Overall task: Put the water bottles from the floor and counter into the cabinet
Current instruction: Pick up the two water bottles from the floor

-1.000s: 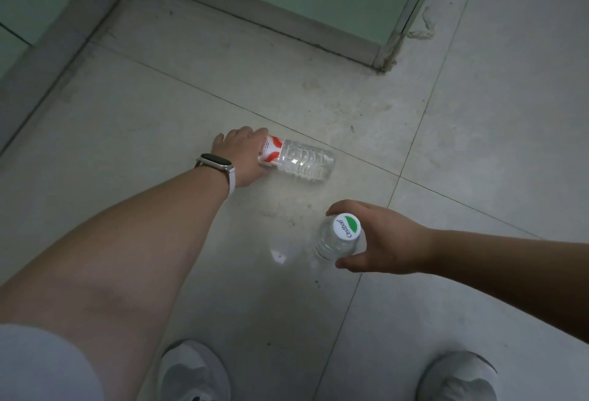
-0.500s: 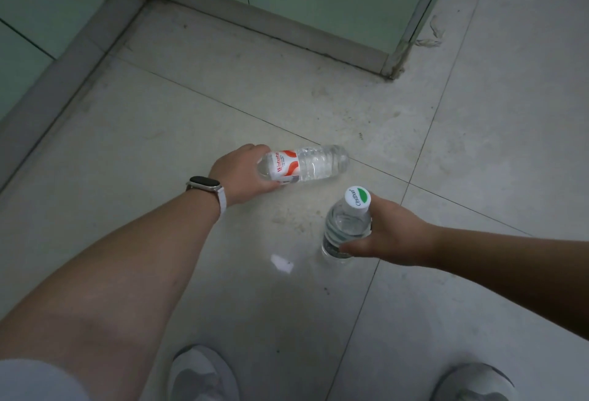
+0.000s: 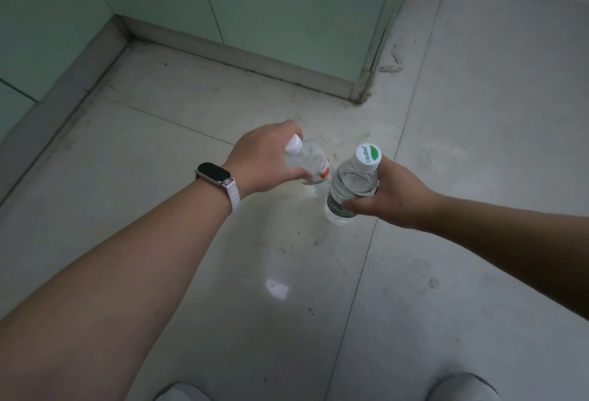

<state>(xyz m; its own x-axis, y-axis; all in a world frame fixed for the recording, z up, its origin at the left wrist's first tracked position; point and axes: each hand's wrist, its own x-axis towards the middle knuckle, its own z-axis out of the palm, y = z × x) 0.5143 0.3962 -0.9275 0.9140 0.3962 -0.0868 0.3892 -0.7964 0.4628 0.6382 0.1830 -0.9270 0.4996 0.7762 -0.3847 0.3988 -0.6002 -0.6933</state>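
Observation:
My left hand (image 3: 266,158) grips a clear water bottle with a red-and-white label (image 3: 307,161), lifted off the floor and tilted with its white cap toward me. Just to its right, my right hand (image 3: 393,195) holds a second clear bottle with a green-and-white cap (image 3: 350,187), nearly upright above the floor. The two bottles hang close together, almost touching. A watch with a pale strap sits on my left wrist.
Pale green cabinet panels (image 3: 271,2) with a grey plinth (image 3: 242,63) stand ahead and at the left. The cabinet's corner (image 3: 361,88) juts out at the upper right. Grey tiled floor (image 3: 478,145) spreads around; my shoe tips (image 3: 181,392) show at the bottom edge.
My left hand raised the red-label bottle from lying on the floor and turned it cap-up. My right hand lifted the green-cap bottle higher. The view rose and tilted toward the cabinet.

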